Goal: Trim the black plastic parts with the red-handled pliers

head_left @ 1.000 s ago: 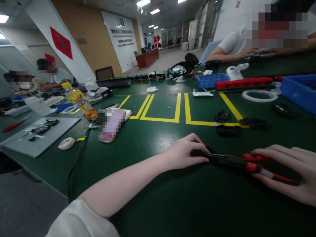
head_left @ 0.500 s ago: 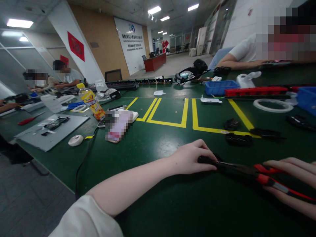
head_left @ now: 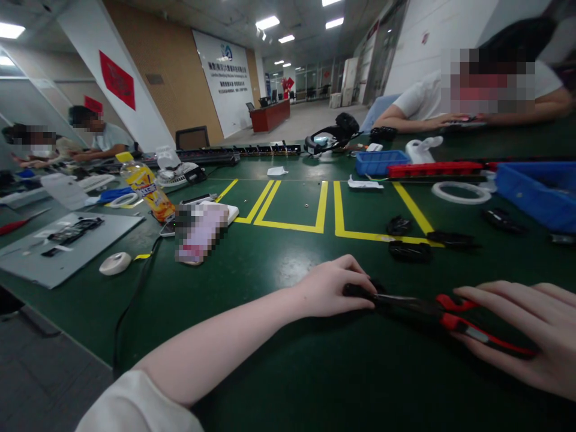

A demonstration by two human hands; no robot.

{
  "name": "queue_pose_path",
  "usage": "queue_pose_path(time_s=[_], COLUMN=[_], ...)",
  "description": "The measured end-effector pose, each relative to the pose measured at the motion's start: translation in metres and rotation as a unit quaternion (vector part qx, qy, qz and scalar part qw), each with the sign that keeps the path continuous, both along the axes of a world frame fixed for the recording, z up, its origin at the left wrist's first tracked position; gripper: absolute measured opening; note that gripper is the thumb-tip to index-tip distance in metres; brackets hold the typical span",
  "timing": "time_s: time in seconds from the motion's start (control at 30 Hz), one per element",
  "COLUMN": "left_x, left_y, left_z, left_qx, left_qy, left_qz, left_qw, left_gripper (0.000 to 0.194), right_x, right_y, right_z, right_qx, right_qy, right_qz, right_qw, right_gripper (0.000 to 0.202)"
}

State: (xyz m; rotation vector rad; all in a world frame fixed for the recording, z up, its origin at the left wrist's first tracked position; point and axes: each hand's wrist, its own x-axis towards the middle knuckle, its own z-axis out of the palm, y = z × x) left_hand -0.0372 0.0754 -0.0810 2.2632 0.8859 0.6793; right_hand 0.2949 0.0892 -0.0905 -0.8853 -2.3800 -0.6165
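My left hand is closed on a small black part, low over the green table. My right hand grips red-handled needle-nose pliers, its fingers around the handles. The pliers point left and their jaws reach the black part beside my left fingertips. Whether the jaws are clamped on it is too dark to tell. Beyond the pliers lie several black parts, among them one near the yellow tape and another farther right.
A phone, a drink bottle and a white tape dispenser stand to the left. At the back right are blue bins, a white ring and a red strip. A co-worker sits across the table.
The view has swung slightly right, so everything appears shifted left. Both hands keep their hold, and the pliers stay at the black part.
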Motion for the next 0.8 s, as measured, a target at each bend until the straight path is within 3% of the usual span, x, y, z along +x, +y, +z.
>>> queue_pose_path(time_s=[0.17, 0.47, 0.7, 0.8], left_x=[0.002, 0.003, 0.005, 0.006], left_y=[-0.002, -0.002, -0.002, -0.002], left_z=[0.0, -0.002, -0.003, -0.002], left_qx=[0.002, 0.008, 0.004, -0.002], left_qy=[-0.02, -0.029, -0.047, -0.053], left_qz=[0.018, 0.038, 0.051, 0.054], left_qw=[1.0, 0.999, 0.998, 0.997], left_gripper=[0.016, 0.017, 0.016, 0.016], right_x=[-0.005, -0.004, -0.014, -0.016], right_y=[-0.002, -0.004, -0.009, -0.009], right_z=[0.008, -0.005, 0.002, 0.007], right_qx=[0.009, -0.206, -0.292, -0.29], right_qy=[-0.041, 0.021, 0.051, 0.057], right_qz=[0.058, -0.015, -0.025, -0.02], right_qw=[0.997, 0.978, 0.955, 0.955], right_gripper=[0.038, 0.045, 0.037, 0.034])
